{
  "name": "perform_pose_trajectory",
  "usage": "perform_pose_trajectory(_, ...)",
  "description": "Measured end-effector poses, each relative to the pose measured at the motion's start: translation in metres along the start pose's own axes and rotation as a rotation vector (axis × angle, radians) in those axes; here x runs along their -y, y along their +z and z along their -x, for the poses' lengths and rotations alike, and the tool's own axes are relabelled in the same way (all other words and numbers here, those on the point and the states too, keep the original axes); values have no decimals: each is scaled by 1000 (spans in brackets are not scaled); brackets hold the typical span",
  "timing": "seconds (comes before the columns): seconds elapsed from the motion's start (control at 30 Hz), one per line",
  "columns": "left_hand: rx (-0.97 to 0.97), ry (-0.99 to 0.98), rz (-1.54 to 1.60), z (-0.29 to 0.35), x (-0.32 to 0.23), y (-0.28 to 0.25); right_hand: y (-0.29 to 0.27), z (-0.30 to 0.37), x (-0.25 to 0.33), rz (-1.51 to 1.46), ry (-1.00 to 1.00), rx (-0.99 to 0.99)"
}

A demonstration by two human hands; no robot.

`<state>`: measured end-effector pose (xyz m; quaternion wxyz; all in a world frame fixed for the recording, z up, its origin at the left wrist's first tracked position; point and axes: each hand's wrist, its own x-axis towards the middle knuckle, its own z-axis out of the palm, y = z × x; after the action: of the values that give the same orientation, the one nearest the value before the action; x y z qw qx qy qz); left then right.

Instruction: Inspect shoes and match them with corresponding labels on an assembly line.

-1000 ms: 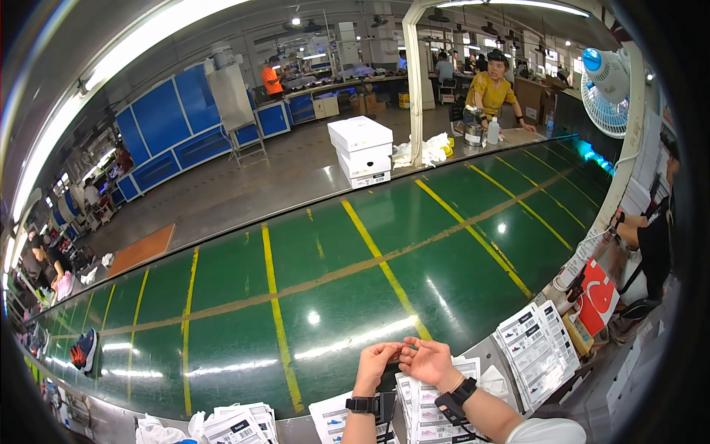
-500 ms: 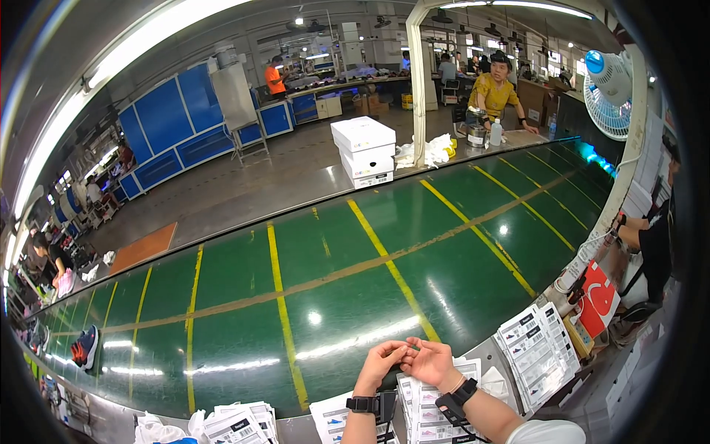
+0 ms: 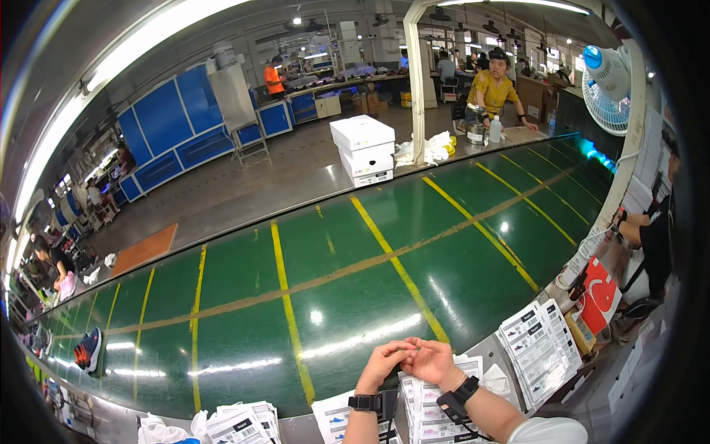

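Note:
My left hand (image 3: 385, 365) and my right hand (image 3: 432, 362) meet at the near edge of a green conveyor belt (image 3: 355, 325). The left fingers are bent and pressed together, their tips touching the right hand's fingers; nothing shows in them. My right hand is turned palm up, loosely cupped, with a bare palm. Each wrist wears a black strap with a small dark box. Below the hands lie stacks of printed label sheets (image 3: 427, 411) with small shoe pictures. A dark blue shoe with orange-red parts (image 3: 89, 349) rides on the belt at far left.
More label sheets lie at the lower left (image 3: 242, 424) and right (image 3: 538, 348). White boxes (image 3: 363, 152) are stacked beyond the belt, near a white post (image 3: 417, 89). A fan (image 3: 608, 92) hangs at upper right. A person in yellow (image 3: 494, 89) stands across the belt.
The belt's yellow lines and the shoe have shifted slightly to the right. My hands keep nearly the same pose and place.

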<state>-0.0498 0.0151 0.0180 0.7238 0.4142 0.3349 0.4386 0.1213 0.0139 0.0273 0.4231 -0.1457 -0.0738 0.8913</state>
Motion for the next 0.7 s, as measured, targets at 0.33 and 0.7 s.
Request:
perform_pose_trajectory(0.33,-4,-3,30,0,1,-3,-3,-2,-3,28,-8,-29)
perform_pose_trajectory(0.7,-6,-20,49,1,-3,0,1,0,-2,19,7,-25)
